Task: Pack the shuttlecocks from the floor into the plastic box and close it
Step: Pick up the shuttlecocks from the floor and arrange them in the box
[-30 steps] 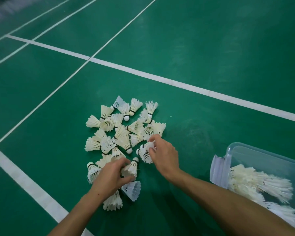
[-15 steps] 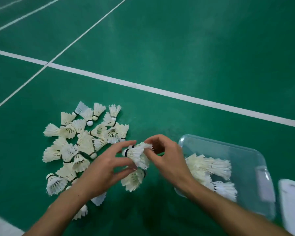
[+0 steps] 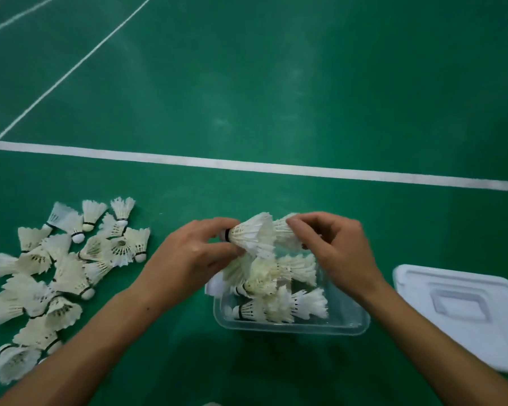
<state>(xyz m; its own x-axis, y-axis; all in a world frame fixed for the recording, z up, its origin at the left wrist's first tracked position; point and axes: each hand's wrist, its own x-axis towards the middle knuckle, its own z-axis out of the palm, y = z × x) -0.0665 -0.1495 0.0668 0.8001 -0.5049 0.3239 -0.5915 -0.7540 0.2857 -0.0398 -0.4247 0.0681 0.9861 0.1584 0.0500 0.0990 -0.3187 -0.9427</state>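
Both hands [image 3: 272, 247] pinch nested shuttlecocks [image 3: 258, 234] lying crosswise (cork leftward) directly above the open plastic box [image 3: 291, 326].

White feather shuttlecocks [image 3: 56, 271] lie heaped on the green floor at left; two nested ones [image 3: 258, 235] are held above the clear plastic box [image 3: 291, 326], partly filled; its white lid [image 3: 464, 312] lies off, right.

lid [image 3: 464, 312] — cut by right edge | box [image 3: 291, 328] far wall — hidden by hands

Both hands [image 3: 194, 253] [image 3: 339, 247] hold nested shuttlecocks [image 3: 257, 234] above the plastic box [image 3: 291, 328] beside the floor pile [image 3: 56, 276]
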